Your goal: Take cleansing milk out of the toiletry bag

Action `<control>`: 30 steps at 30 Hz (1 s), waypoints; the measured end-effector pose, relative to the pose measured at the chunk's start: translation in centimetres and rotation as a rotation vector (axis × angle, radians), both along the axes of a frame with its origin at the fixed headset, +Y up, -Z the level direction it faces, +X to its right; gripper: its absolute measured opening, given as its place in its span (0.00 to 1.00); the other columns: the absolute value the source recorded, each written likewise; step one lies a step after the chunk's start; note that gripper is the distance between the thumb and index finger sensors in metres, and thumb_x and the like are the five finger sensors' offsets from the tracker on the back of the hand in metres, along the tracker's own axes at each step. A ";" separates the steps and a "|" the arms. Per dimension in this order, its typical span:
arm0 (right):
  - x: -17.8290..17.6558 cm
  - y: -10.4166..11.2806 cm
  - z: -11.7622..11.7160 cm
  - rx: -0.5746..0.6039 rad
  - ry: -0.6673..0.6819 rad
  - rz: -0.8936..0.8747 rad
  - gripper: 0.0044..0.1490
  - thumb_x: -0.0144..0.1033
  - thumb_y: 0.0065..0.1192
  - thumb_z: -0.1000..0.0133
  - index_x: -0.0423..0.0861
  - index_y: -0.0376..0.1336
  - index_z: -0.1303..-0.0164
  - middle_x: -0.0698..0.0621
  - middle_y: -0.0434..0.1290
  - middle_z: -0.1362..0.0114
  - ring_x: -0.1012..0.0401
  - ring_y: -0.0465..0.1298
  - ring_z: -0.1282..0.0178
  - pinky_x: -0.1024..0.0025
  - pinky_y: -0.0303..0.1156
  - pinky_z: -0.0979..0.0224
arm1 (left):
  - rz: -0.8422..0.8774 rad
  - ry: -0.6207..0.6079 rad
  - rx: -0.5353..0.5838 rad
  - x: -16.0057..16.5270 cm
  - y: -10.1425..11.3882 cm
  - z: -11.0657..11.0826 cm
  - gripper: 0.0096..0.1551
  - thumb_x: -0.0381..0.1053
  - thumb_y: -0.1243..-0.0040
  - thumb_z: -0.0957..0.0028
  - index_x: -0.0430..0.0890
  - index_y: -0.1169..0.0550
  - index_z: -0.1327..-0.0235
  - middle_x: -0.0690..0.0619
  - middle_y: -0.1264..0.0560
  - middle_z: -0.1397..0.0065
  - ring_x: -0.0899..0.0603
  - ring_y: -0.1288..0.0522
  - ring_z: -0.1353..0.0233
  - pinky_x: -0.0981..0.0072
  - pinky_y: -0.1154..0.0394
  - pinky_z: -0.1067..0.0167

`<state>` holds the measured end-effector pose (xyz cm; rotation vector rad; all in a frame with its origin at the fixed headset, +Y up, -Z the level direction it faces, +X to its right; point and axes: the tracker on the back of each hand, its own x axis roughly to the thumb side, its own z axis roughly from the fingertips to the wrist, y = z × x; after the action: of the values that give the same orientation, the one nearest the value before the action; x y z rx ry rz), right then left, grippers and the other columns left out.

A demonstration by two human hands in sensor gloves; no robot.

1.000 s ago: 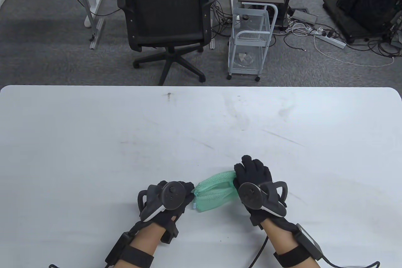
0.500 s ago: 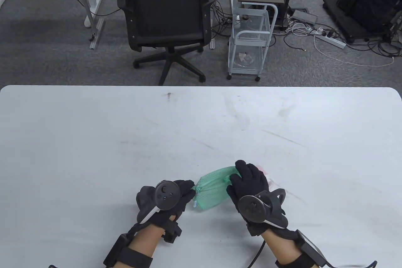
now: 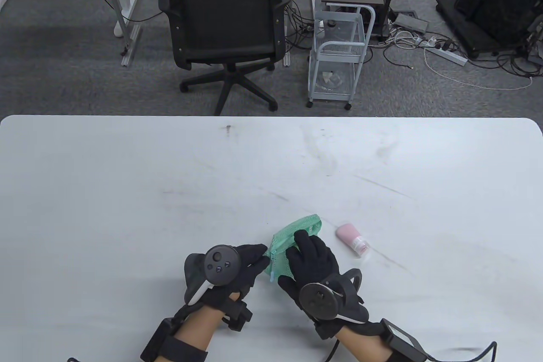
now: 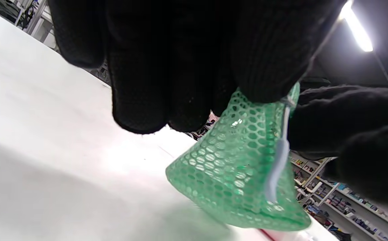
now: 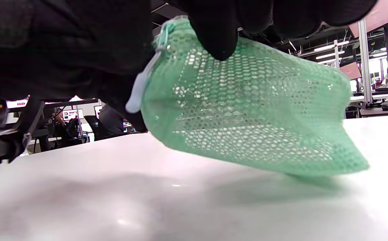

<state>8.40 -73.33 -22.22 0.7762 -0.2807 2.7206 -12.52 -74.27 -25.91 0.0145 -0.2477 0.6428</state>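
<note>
A green mesh toiletry bag [image 3: 297, 230] lies near the table's front edge, lifted at its near end. My left hand [image 3: 250, 258] pinches the bag's left end by the zipper; the bag shows in the left wrist view [image 4: 240, 167]. My right hand [image 3: 307, 258] grips the bag from above, as the right wrist view [image 5: 247, 110] shows. A small pink cleansing milk bottle [image 3: 352, 241] with a clear cap lies on the table to the right of the bag, touched by neither hand.
The white table [image 3: 169, 175] stretches wide behind and to both sides. A black office chair [image 3: 225, 26] and a white wire cart [image 3: 339, 52] stand on the floor beyond the far edge.
My right hand moved left and nearer, onto the bag's near part. The pink bottle, hidden before, now lies bare on the table to the right. The bag turned and bunched up.
</note>
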 end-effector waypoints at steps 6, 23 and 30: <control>-0.5 -0.5 0.0 -0.032 0.007 -0.021 0.50 0.51 0.72 0.43 0.24 0.63 0.27 0.22 0.49 0.14 0.19 0.57 0.26 0.26 0.59 0.30 | 0.041 -0.018 -0.014 0.6 0.1 0.3 0.21 0.54 0.25 0.51 0.49 0.11 0.47 0.48 0.11 0.39 0.37 0.11 0.43 0.35 0.27 0.33; -0.5 -0.5 -0.3 0.000 -0.018 -0.075 0.26 0.33 0.75 0.43 0.26 0.75 0.46 0.25 0.59 0.17 0.21 0.63 0.28 0.27 0.63 0.32 | 0.040 -0.026 -0.032 1.0 0.1 0.5 0.22 0.54 0.24 0.52 0.48 0.11 0.47 0.47 0.11 0.39 0.36 0.10 0.44 0.35 0.26 0.33; 0.1 -0.1 -0.6 -0.023 -0.043 -0.093 0.24 0.30 0.69 0.40 0.26 0.74 0.45 0.25 0.60 0.17 0.22 0.65 0.29 0.27 0.63 0.32 | -0.017 -0.005 -0.005 0.6 0.3 0.4 0.21 0.53 0.24 0.52 0.48 0.11 0.47 0.47 0.10 0.39 0.36 0.10 0.44 0.35 0.27 0.33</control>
<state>8.50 -73.43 -22.83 0.6822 -0.2873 2.6505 -11.92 -73.92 -25.51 0.0064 -0.2511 0.6268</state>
